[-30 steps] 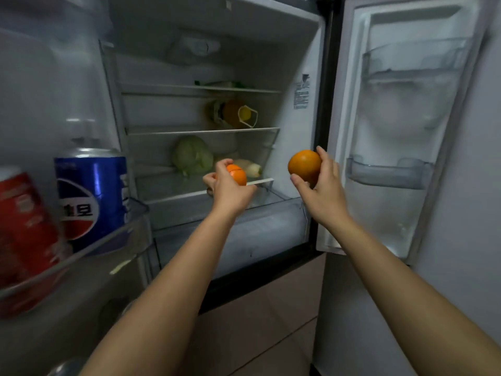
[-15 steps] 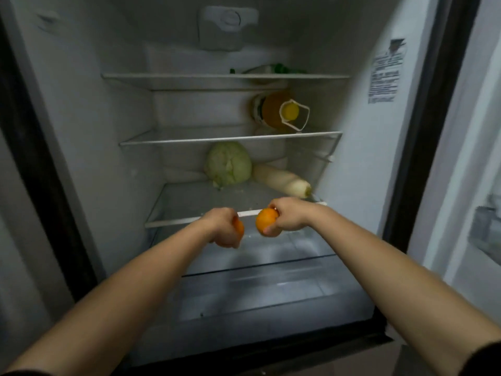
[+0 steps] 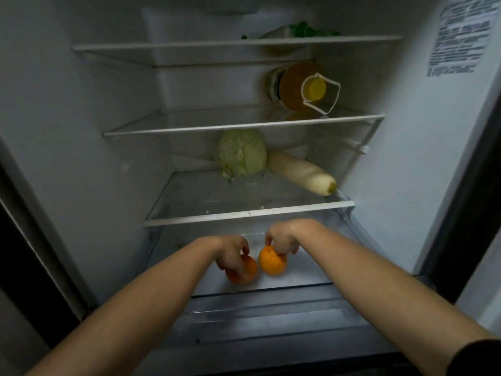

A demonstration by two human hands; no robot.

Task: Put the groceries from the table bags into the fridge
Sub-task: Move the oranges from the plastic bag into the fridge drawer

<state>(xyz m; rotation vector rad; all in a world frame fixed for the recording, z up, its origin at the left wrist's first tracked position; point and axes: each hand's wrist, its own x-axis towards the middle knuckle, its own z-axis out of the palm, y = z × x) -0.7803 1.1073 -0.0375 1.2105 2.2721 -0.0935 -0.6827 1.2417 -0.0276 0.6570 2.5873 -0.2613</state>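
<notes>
Head camera view, looking down into an open fridge (image 3: 81,131) with white inner walls and several glass shelves.

Both bare forearms reach forward into the lowest open compartment, under the bottom glass shelf (image 3: 249,213). The left hand (image 3: 233,253) comes in from the lower left, its grip closed from above over a darker orange (image 3: 244,271), fingers curled down around the top of the fruit. The right hand (image 3: 282,238) comes in from the lower right, its grip pinched on the top of a brighter orange (image 3: 272,263), fingertips touching the peel. The two oranges sit side by side, just about touching, on the clear floor of this compartment; whether they rest fully on it or are slightly lifted cannot be told.

On the shelf directly above the hands, a pale green cabbage (image 3: 241,153) stands toward the back, with a long white radish (image 3: 301,173) lying just to its right, its tip pointing toward the front right corner.

One shelf higher, a bottle of amber liquid (image 3: 295,85) lies on its side, its yellow cap facing the camera inside a white handle loop.

On the top shelf, a bagged bundle of green leaves (image 3: 298,31) lies partly hidden behind the shelf edge.

A printed label (image 3: 461,36) is stuck to the right inner wall; its text is too blurred to read.
</notes>
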